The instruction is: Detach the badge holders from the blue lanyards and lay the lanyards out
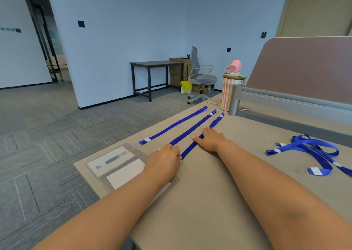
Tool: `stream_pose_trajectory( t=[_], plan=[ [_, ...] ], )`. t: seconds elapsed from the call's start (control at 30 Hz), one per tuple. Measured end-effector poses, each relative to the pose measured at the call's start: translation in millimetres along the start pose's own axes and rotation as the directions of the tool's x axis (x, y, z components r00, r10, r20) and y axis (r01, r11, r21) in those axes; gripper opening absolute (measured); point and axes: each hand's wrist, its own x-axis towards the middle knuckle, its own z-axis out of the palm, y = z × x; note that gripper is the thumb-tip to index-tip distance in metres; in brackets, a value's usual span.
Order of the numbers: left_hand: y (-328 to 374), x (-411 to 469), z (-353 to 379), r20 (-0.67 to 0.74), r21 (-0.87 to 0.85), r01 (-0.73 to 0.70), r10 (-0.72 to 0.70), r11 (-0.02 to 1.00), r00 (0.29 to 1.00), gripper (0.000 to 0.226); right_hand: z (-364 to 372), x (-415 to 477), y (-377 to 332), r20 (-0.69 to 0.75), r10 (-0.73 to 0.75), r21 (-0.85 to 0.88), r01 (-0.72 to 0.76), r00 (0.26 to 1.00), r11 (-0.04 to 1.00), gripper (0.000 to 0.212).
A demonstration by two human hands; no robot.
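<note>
Beige bench (219, 192), near-left corner in view. Three blue lanyards laid straight and parallel, running from near left toward far end: left lanyard (177, 123), middle lanyard (192, 130), right lanyard (213, 125), none touching its neighbour, white clips at ends. Clear badge holders (114, 160) lying flat and overlapping by near-left corner, cards inside. Loose tangle of blue lanyards (312, 148) well apart at right. Far end: striped bottle (227, 91) with pink lid, upright, just beside grey divider post (235, 101); small red-white packet (243, 109) at post base.
</note>
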Motion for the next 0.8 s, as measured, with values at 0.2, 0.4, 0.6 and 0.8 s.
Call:
stream_pose_trajectory(
  t=[0.2,0.4,0.6,0.8],
  plan=[
    [-0.9,-0.3,-4.2,-0.008,-0.061,0.009,-0.009,0.998,1.0,0.026,-3.1,-9.1,-0.5,-0.117,-0.03,0.086,0.04,0.993,0.995,0.072],
    [-6.2,-12.3,-20.1,-0.034,-0.037,-0.107,0.106,0.994,0.994,0.026,-9.4,-31.4,-4.9,-0.202,-0.111,0.077,0.128,0.973,0.989,0.053],
    [-21.6,-37.4,-13.9,0.004,0.015,-0.206,0.206,0.978,0.979,0.034,-4.5,-40.5,-10.1,-0.134,-0.096,0.091,0.109,0.986,0.99,0.043],
    [-23.9,-49.1,-6.4,-0.043,0.021,-0.201,0.202,0.979,0.978,0.037,-3.5,-45.1,-9.5,-0.127,-0.071,0.141,0.089,0.989,0.986,0.041]
  ],
)
